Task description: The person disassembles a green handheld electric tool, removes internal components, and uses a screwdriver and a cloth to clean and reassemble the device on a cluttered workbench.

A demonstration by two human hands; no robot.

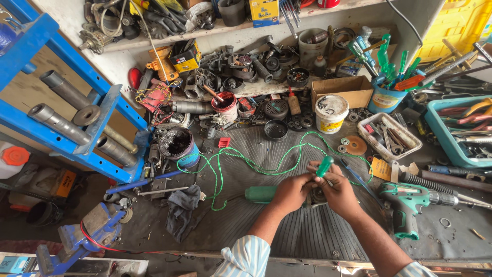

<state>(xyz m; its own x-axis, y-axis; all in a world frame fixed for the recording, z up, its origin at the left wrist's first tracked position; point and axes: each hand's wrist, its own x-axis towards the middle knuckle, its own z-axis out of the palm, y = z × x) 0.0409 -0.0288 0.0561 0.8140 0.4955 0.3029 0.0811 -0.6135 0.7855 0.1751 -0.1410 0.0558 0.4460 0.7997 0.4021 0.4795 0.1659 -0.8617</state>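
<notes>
My right hand (338,192) grips a green-handled screwdriver (324,166), held upright over a small power tool with a green body (261,194) that lies on the ribbed black mat (287,231). My left hand (293,191) is closed on the tool's metal head end, which both hands mostly hide. A twisted green and white cord (241,165) loops from the tool across the mat toward the left and back.
A green cordless drill (410,201) lies right of my hands. A dark rag (182,210), a black grease tub (178,146), a white tub (330,113), a tray of wrenches (388,134) and a blue press frame (61,102) surround the mat. Parts crowd the back shelves.
</notes>
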